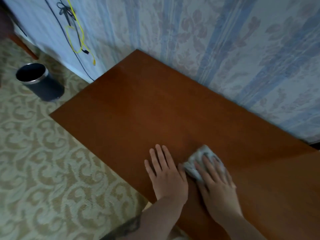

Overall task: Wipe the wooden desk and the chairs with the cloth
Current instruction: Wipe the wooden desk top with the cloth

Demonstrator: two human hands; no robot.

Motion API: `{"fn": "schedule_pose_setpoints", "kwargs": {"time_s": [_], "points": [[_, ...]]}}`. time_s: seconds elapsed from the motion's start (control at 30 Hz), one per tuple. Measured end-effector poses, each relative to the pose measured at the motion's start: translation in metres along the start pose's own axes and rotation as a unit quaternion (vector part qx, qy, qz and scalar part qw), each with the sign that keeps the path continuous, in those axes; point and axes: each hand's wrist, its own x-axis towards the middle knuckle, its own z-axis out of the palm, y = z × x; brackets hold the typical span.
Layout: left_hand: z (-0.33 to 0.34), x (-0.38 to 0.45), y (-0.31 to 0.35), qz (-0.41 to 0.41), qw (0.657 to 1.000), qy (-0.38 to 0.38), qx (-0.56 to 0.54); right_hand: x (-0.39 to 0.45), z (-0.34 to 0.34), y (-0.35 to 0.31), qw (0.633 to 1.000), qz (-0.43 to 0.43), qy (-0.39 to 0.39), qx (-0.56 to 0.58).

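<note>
The wooden desk [138, 110] is a reddish-brown top that runs from the back left corner to the right, pushed against the wall. My right hand [216, 184] lies flat on a crumpled grey-white cloth [199, 158] and presses it onto the desk near the front edge. My left hand [166, 174] rests palm down on the bare wood just left of the cloth, fingers spread, holding nothing. No chair is in view.
A dark cylindrical bin [39, 82] stands on the patterned carpet [43, 161] left of the desk. Yellow and black cables [76, 32] hang down the wall behind it. Blue floral wallpaper [225, 49] backs the desk.
</note>
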Motion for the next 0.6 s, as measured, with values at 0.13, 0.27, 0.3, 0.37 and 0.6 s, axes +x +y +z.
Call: {"fn": "schedule_pose_setpoints", "kwargs": {"time_s": [0.13,0.27,0.3,0.37,0.6], "points": [[-0.031,0.015,-0.055,0.175,0.981,-0.045,0.065,0.003,-0.012,0.013,0.983,0.175,0.018,0.056],[-0.056,0.035,-0.107,0.152,0.981,-0.063,0.103,0.061,-0.021,-0.073,0.944,0.308,-0.038,0.108],[-0.058,0.041,-0.114,0.109,0.987,-0.052,0.108,0.064,-0.016,-0.097,0.968,0.230,-0.042,0.090],[-0.061,0.046,-0.124,0.077,0.989,-0.038,0.119,0.054,-0.003,-0.134,0.998,0.042,-0.026,0.039],[-0.066,0.051,-0.138,0.103,0.990,-0.051,0.079,0.039,-0.011,-0.074,0.999,0.015,-0.025,-0.033]]}}
